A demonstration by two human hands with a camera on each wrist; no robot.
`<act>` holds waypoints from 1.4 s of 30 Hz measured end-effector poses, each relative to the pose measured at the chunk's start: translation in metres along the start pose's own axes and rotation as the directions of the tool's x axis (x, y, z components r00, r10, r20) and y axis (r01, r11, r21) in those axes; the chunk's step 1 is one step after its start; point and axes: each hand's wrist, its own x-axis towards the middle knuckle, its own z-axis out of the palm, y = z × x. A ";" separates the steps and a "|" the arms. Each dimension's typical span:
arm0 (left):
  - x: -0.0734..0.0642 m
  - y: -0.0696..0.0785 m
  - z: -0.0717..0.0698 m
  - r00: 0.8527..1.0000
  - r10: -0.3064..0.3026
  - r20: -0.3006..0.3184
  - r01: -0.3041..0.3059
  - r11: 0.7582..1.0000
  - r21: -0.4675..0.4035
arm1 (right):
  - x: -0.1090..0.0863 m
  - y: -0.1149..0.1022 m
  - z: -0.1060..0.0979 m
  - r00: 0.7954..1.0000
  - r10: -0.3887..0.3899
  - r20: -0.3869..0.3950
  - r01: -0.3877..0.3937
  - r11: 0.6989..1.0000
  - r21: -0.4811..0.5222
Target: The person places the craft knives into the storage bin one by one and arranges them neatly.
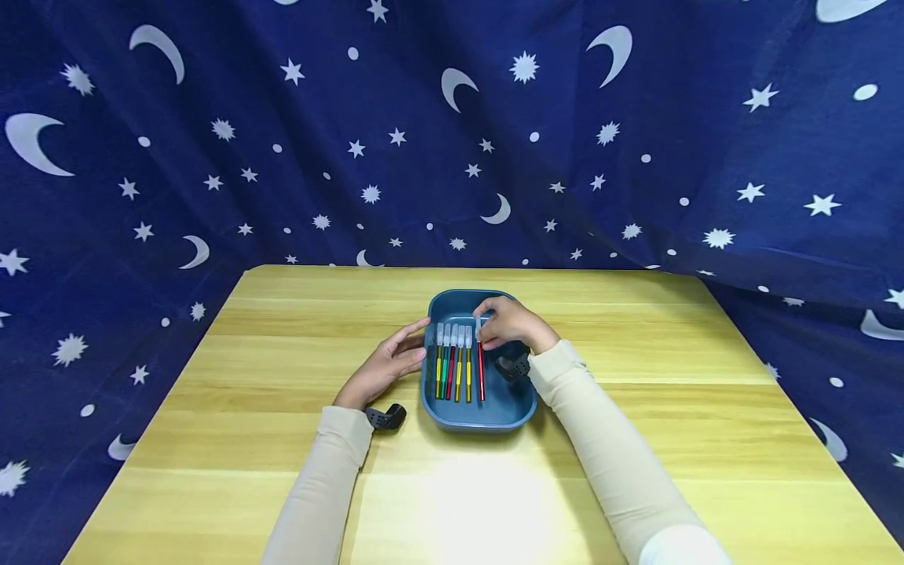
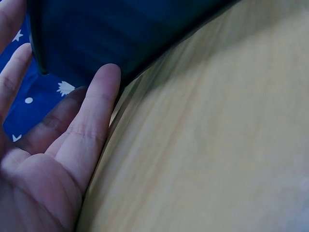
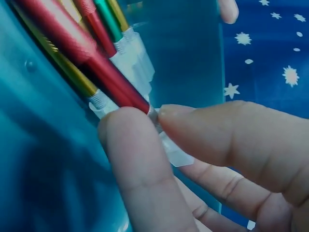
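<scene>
Between thumb and fingertip, my right hand (image 1: 514,323) pinches a red metallic craft knife (image 1: 482,373) near its translucent cap. In the right wrist view the red craft knife (image 3: 113,79) slants over the others, with its knurled collar and cap at the fingertips. Several capped craft knives (image 1: 453,373) in yellow, green and red lie side by side in the left half of a blue tray (image 1: 480,428). My left hand (image 1: 387,362) rests against the tray's left side with fingers extended. The left wrist view shows its fingers touching the dark outer wall (image 2: 135,34).
The tray sits on a light wooden table (image 1: 282,392). Behind stands a dark blue curtain (image 1: 424,157) with white moons and stars. Black wrist devices (image 1: 386,417) are on both wrists; the right one is over the tray.
</scene>
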 end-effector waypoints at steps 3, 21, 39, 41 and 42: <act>0.001 0.000 0.000 1.000 -0.002 0.004 0.002 1.000 0.003 | 0.004 0.000 0.002 0.999 0.036 -0.010 -0.036 0.999 -0.025; 0.001 0.001 0.000 1.000 -0.006 0.003 0.006 1.000 -0.006 | 0.016 -0.002 0.010 0.990 0.138 -0.022 -0.139 0.970 -0.198; 0.002 0.002 0.002 1.000 -0.008 -0.005 0.008 1.000 0.013 | 0.009 -0.003 0.004 0.998 0.045 -0.052 -0.054 0.982 -0.181; 0.001 0.002 0.002 1.000 -0.010 -0.012 0.010 1.000 0.015 | 0.004 -0.005 0.003 0.998 0.012 -0.055 -0.020 0.989 -0.144; 0.001 0.002 0.002 1.000 -0.010 -0.012 0.010 1.000 0.015 | 0.002 -0.006 0.003 0.998 -0.009 -0.059 0.001 0.991 -0.131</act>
